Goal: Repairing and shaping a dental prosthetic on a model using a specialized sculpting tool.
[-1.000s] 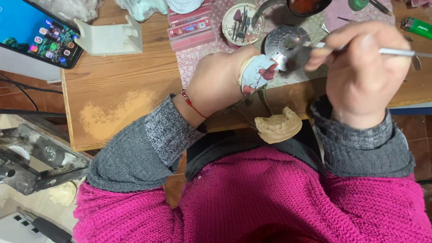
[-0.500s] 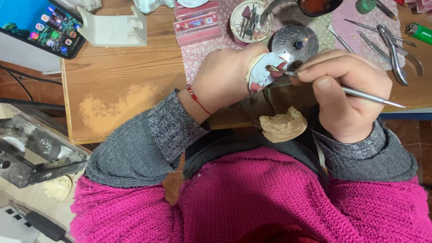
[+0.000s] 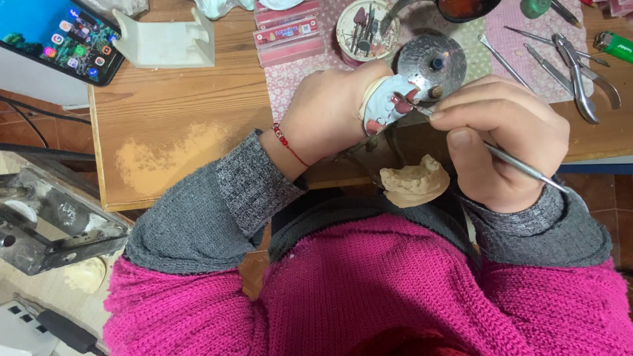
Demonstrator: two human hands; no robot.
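Wooden bench: my left hand (image 3: pixel 333 105) grips a denture model (image 3: pixel 389 105); my right hand (image 3: pixel 504 142) pinches a probe (image 3: pixel 521 168) slanting up-left onto it.

Right hand (image 3: pixel 501 142) drawn back from the tabletop's far edge, thin metal carving tool (image 3: pixel 488 148) now tipped onto the pale wax denture base (image 3: pixel 389 105)

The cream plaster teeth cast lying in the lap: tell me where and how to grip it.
Pinch the cream plaster teeth cast across its smooth curved outer sides, coming from above. It lies teeth-up, free of both the left hand and the right hand, so avoid the ridged teeth, which probably chip easily.
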